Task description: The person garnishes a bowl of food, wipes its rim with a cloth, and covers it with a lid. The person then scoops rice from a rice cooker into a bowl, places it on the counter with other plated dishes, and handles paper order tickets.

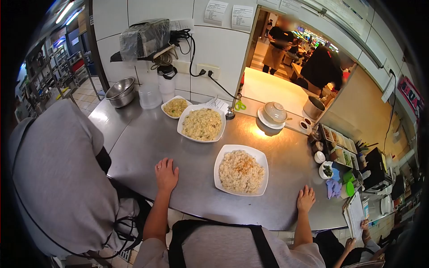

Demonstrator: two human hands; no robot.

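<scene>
Steel counter (147, 147), brushed metal, shiny, with a warm lamp glare near its far edge. Left hand (166, 174) lies flat, palm down, on the counter near the front edge, fingers spread loosely, a ring on one finger, gripping nothing. Right hand (306, 199) rests flat at the front edge toward the right corner, fingers together and pointing away, also empty. Both forearms rise straight from the body, elbows bent low.

Between the hands, closer to the right, sits a square white plate (223, 176) with rounded corners, heaped with grainy brown fried rice (241, 172); neither hand touches it. Farther back at mid-counter is a second square plate (185, 131) of paler yellow rice, and behind it, toward the wall, a small bowl of rice (175, 107). A round lidded ceramic bowl (274, 112) on a saucer stands at the far right edge by the pass window. Scissors with green handles (240, 105) lie near it. Metal mixing bowls (120, 91) are stacked at the far left corner, beside a stack of clear plastic tubs (149, 96). A condiment tray (339, 143) with small compartments runs along the right side. A person in a grey hood (58, 178) stands close on the left.
</scene>
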